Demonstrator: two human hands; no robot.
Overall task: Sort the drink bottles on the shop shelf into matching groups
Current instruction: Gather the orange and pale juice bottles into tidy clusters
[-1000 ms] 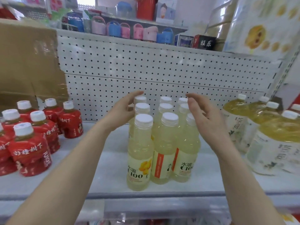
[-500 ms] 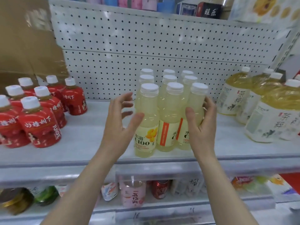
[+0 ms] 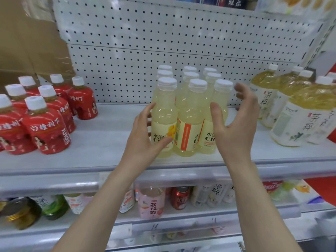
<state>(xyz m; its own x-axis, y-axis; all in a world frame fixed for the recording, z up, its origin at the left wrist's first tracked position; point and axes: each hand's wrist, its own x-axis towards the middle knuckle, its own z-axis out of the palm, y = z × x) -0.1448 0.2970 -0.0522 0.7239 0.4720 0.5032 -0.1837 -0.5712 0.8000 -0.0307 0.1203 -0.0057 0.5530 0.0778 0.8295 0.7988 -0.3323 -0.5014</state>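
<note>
Our left hand is spread wide, fingers straight and apart, and it holds nothing. Its thumb lies across the label of the front-left bottle and its fingertips reach up that bottle's left flank, though we cannot tell whether skin meets plastic. Our right hand is likewise unclenched, fingers loosely curved and a little blurred, gripping nothing. Its thumb stands before the front-right bottle, and the other fingers hang just off that bottle's right shoulder, near the cap.

Between the two sets of fingers stand the pale yellow C100 bottles. We count nine white-capped ones, packed upright in three rows of three and touching one another, on the grey shelf. Well apart to the left of our left fingers is a cluster of red juice bottles, also white-capped and upright. Just beyond our right fingertips stand larger tea bottles of golden liquid with white labels. Behind all the fingertips rises the white pegboard, with brown cardboard at its left. Under our wrists, on the lower shelf, we make out a pink bottle beside a red can.
</note>
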